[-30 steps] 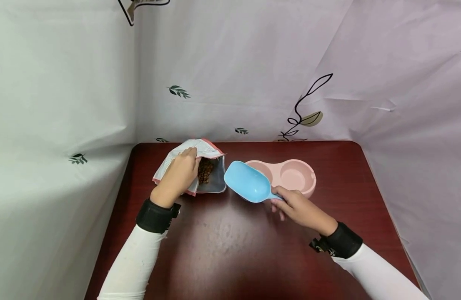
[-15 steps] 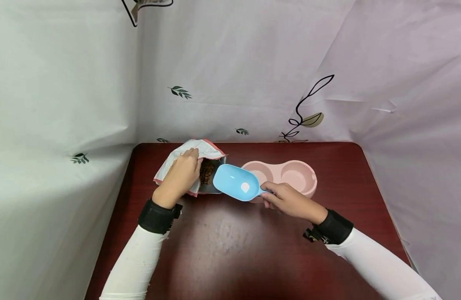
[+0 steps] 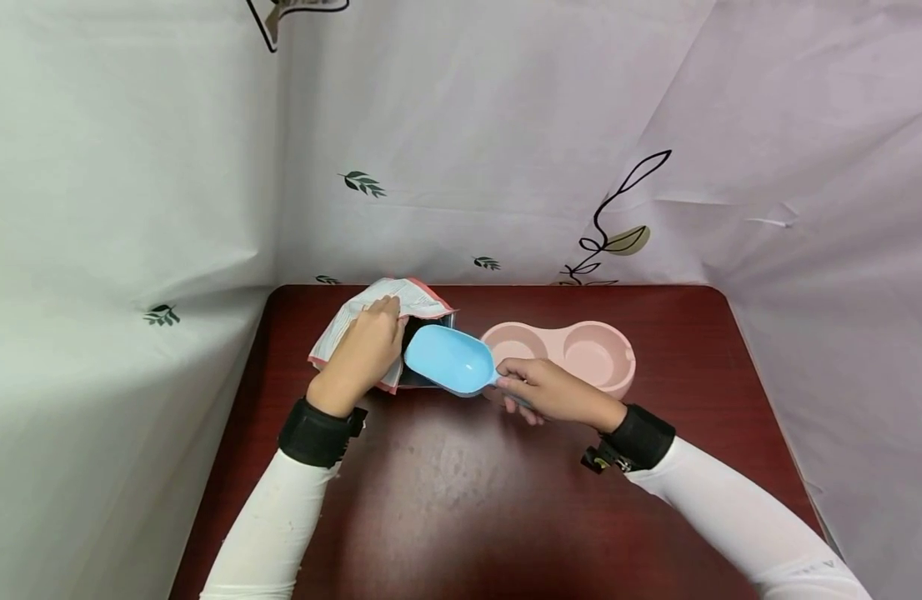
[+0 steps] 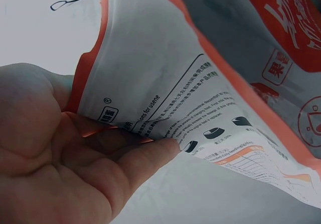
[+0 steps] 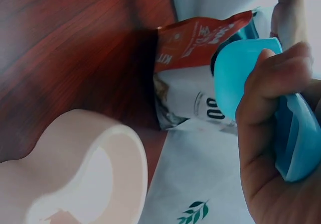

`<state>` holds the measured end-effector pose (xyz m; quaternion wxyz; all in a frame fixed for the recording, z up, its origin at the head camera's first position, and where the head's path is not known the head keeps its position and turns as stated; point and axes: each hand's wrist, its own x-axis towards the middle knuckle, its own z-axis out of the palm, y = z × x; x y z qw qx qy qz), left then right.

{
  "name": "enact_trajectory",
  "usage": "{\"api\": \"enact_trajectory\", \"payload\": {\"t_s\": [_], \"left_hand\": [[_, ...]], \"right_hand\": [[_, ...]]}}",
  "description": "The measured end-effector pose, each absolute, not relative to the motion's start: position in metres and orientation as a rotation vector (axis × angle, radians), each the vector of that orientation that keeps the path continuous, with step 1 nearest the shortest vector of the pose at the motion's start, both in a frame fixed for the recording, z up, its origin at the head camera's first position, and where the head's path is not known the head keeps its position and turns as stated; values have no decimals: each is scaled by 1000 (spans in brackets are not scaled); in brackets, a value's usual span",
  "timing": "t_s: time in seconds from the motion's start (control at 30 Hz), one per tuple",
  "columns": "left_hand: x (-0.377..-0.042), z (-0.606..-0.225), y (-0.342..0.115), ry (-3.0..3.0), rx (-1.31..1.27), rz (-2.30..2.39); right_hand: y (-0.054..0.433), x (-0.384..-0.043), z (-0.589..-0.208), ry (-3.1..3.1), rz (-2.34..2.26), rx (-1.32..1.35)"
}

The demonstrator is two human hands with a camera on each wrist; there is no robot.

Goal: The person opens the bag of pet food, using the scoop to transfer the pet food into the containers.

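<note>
My left hand point(image 3: 359, 350) holds the edge of a white and red printed bag point(image 3: 416, 296), which stands upright with its mouth open. In the left wrist view, thumb and fingers point(image 4: 145, 158) pinch the bag's white wall point(image 4: 145, 58). My right hand point(image 3: 554, 392) grips the handle of a light blue scoop point(image 3: 449, 358). The scoop's bowl looks unfilled and overlaps the bag's mouth in the head view, hiding what lies inside. From the right wrist, the scoop point(image 5: 238, 73) shows in front of the bag's opening point(image 5: 190, 48).
A pink double bowl point(image 3: 554, 340) stands on the dark red table point(image 3: 446, 483), behind and partly under my right hand. In the right wrist view one round bowl rim point(image 5: 143, 169) is near. White patterned cloth point(image 3: 468, 167) hangs around the table's back and sides.
My right hand has carried the scoop left, from in front of the pink bowl to over the bag's mouth, covering the brown kibble seen before. My left hand keeps its place on the bag.
</note>
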<state>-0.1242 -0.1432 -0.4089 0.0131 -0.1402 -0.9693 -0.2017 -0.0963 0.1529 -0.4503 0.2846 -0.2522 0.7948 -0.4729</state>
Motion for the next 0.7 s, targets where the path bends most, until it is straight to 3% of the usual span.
{"api": "enact_trajectory", "payload": {"t_s": [0.7], "left_hand": [[-120, -409, -138, -3050, -423, -597]], "right_hand": [[111, -118, -434, 2079, -1203, -576]]}}
